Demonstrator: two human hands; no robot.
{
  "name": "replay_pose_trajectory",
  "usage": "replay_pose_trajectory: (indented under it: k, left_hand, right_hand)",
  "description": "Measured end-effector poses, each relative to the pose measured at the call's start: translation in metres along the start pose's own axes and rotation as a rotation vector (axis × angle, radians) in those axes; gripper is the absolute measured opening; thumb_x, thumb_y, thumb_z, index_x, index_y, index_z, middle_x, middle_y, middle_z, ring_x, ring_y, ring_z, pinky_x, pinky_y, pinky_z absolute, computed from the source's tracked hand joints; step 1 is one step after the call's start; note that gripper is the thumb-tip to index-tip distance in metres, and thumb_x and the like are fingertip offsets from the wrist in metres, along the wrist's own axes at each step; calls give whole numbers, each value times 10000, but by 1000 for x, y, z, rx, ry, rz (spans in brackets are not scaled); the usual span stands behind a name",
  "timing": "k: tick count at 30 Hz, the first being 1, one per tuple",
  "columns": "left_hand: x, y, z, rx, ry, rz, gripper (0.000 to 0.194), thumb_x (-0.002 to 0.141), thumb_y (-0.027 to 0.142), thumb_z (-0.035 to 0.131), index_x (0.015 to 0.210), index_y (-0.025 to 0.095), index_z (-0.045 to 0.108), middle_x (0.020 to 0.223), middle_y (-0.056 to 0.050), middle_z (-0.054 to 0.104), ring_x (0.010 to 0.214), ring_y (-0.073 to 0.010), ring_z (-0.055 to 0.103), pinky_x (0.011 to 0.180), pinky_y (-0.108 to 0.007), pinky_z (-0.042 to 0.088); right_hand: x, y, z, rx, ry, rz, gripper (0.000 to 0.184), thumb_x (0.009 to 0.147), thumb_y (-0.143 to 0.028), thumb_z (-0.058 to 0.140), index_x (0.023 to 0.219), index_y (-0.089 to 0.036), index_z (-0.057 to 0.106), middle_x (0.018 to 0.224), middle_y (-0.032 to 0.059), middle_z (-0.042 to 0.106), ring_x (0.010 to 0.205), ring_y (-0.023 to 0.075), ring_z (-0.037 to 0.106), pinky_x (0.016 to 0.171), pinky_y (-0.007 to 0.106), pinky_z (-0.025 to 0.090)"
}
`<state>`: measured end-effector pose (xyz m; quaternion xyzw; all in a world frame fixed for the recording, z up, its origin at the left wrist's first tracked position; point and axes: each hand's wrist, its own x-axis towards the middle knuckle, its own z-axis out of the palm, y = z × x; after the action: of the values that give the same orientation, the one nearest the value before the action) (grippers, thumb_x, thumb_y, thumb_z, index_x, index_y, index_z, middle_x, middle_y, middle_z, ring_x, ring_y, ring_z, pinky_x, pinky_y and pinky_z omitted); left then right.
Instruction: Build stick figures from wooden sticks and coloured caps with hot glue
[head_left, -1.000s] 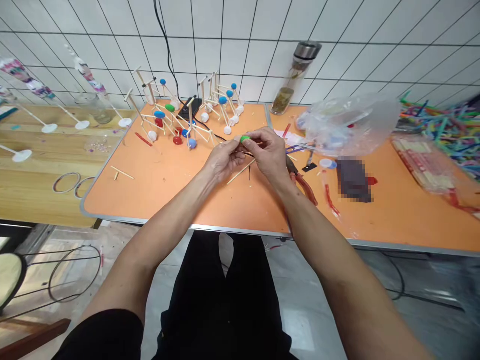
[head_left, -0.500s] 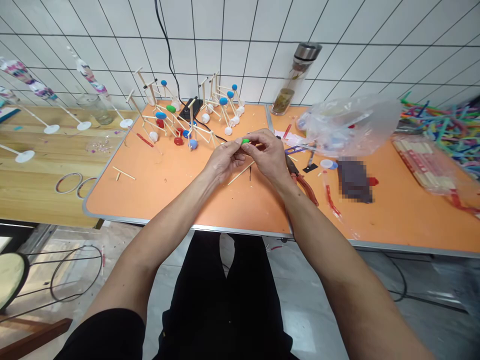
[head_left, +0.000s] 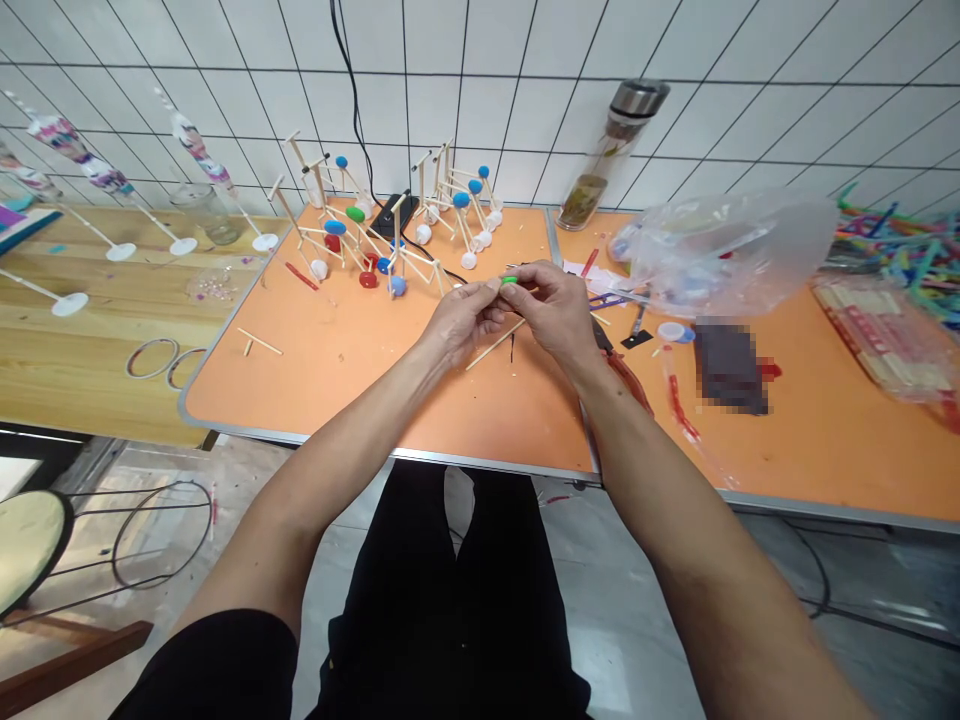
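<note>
Above the orange tabletop (head_left: 360, 390), my left hand (head_left: 466, 318) and my right hand (head_left: 553, 308) meet fingertip to fingertip. Both pinch a small bright green piece (head_left: 509, 281), mostly covered by the fingers, so its kind is unclear. Beneath the hands lies a thin wooden stick (head_left: 491, 346). Left of them stand several small models of wooden sticks with coloured round parts, one bearing a light blue disc (head_left: 397, 287), another a green one (head_left: 355, 214). Red-handled pliers (head_left: 630, 378) lie partly hidden behind my right forearm.
A glass tea bottle (head_left: 592, 190) leans near the tiled wall. A clear plastic bag (head_left: 727, 250), a pack of sticks (head_left: 885, 335) and a pixelated dark item (head_left: 729, 365) are on the right. Short sticks (head_left: 259, 341) lie left; a black power strip (head_left: 394, 215) sits behind.
The whole view has shifted slightly, so things appear farther right. Both hands keep their pinch on the green piece, with little change in pose.
</note>
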<state>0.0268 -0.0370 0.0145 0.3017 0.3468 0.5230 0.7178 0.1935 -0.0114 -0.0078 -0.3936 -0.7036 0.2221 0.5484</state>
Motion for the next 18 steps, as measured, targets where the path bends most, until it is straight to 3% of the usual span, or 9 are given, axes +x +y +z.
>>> replay_pose_trajectory:
  k: [6, 12, 18]
  left_hand:
    - [-1, 1, 1, 38, 84, 36, 366, 1153, 239, 812, 805, 153, 738, 694, 12, 736, 544, -35, 584, 565, -150, 450]
    - [-6, 2, 4, 179, 143, 106, 405, 1167, 200, 774, 767, 151, 736, 692, 14, 730, 522, -29, 554, 573, -166, 446]
    - [-6, 2, 5, 224, 123, 108, 362, 1100, 262, 889, 782, 154, 755, 720, 10, 734, 551, -34, 577, 600, -176, 465]
  right_hand:
    - [-4, 0, 4, -18, 30, -67, 402, 1066, -666, 815, 1092, -284, 938, 1054, 75, 882, 1002, 283, 820, 873, 435, 648]
    - [-10, 1, 5, -256, 64, -168, 341, 1146, -563, 729, 1063, -283, 906, 1008, 93, 852, 971, 301, 799, 875, 459, 629]
    - [-13, 1, 5, -492, 71, -221, 347, 1201, -500, 618, 1105, -316, 897, 1074, 106, 866, 1058, 327, 792, 962, 473, 612]
